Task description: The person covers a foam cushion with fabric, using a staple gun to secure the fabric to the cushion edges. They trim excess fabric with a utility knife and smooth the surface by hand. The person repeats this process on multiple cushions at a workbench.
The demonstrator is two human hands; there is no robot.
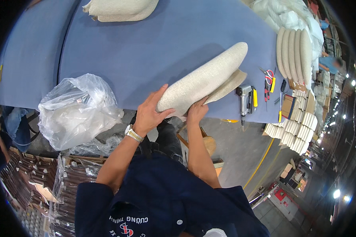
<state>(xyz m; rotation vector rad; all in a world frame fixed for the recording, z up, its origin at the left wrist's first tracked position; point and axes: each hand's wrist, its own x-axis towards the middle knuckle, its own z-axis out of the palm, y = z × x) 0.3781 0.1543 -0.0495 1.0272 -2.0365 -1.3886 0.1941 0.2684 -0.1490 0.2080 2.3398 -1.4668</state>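
Both my hands hold a long beige fabric-covered cushion pad tilted above the front part of the blue table. My left hand grips its near left end, thumb on the front face and fingers around the back edge. Lower down, my right hand is closed at the underside edge, where a flap of the beige fabric sticks out to the right. What the right fingertips pinch is partly hidden by the pad.
A clear plastic bag hangs over the table's front edge. Right of the pad lie a pneumatic stapler, red-handled scissors and a screwdriver. Several finished pads stand at the right; more beige pads lie at the far side.
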